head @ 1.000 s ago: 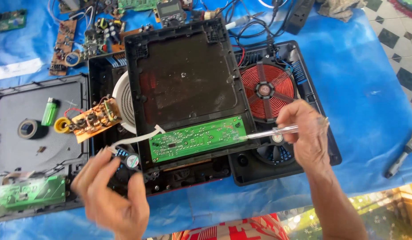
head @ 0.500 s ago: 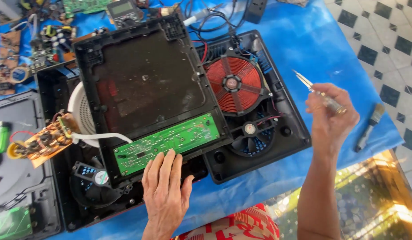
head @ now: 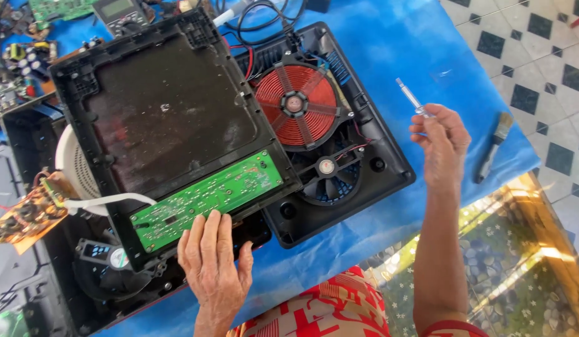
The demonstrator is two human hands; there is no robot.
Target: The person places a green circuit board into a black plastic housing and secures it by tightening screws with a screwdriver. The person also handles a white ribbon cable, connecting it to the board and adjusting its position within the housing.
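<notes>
My left hand (head: 213, 268) lies flat, fingers together, on the near edge of a black cooktop cover (head: 158, 112), fingertips touching its green circuit board (head: 208, 196). The cover rests upside down across an opened black induction cooker base (head: 364, 168) with a red coil (head: 297, 106) and a black fan (head: 327, 171). My right hand (head: 440, 143) is raised to the right of the base over the blue sheet, closed around a screwdriver (head: 411, 98) with its clear handle end sticking up and left.
A paintbrush (head: 492, 153) lies at the blue sheet's (head: 389, 56) right edge. A second opened cooker with a fan (head: 108, 259) and an orange board (head: 27, 215) sits at left. Loose boards and a multimeter (head: 118, 14) lie at the far left. Tiled floor beyond the right edge.
The view swung right. My left hand left the small fan and settled on the cover beside the green board. My right hand lifted the screwdriver off the board and away to the right.
</notes>
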